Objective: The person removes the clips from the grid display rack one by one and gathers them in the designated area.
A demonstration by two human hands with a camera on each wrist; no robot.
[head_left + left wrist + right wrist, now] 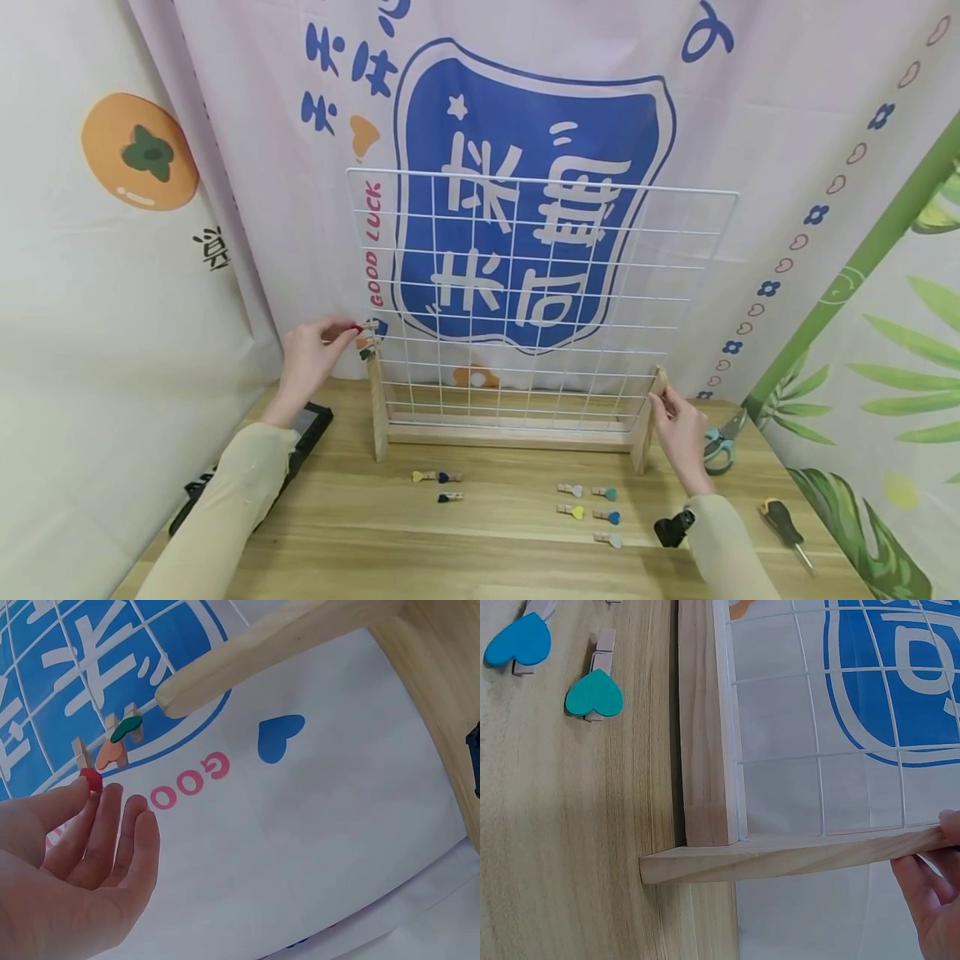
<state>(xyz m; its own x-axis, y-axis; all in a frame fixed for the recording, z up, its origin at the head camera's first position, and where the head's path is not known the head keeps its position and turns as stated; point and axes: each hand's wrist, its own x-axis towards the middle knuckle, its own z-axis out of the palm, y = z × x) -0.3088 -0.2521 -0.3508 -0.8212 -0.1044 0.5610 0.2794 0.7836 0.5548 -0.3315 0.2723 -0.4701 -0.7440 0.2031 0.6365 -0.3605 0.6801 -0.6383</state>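
A white wire grid (540, 181) stands upright in a wooden stand (510, 437) on the table. At the grid's left edge, my left hand (309, 360) pinches a small wooden clothespin with a red heart (91, 780) between thumb and forefinger. Just below it, clothespins with an orange heart (110, 755) and a dark green heart (126, 729) are clipped to the same edge. On the other side, my right hand (681, 435) grips the stand's right upright (802, 856) near its top, thumb on one face and fingers on the other.
Before the stand lie a yellow-heart clothespin (423, 477), dark blue ones (450, 497) and, further right, several more, including a teal-heart clothespin (594, 696). Scissors (718, 450), a screwdriver (783, 525) and a black object (673, 528) lie rightward; a black tray-like item (311, 429) is left.
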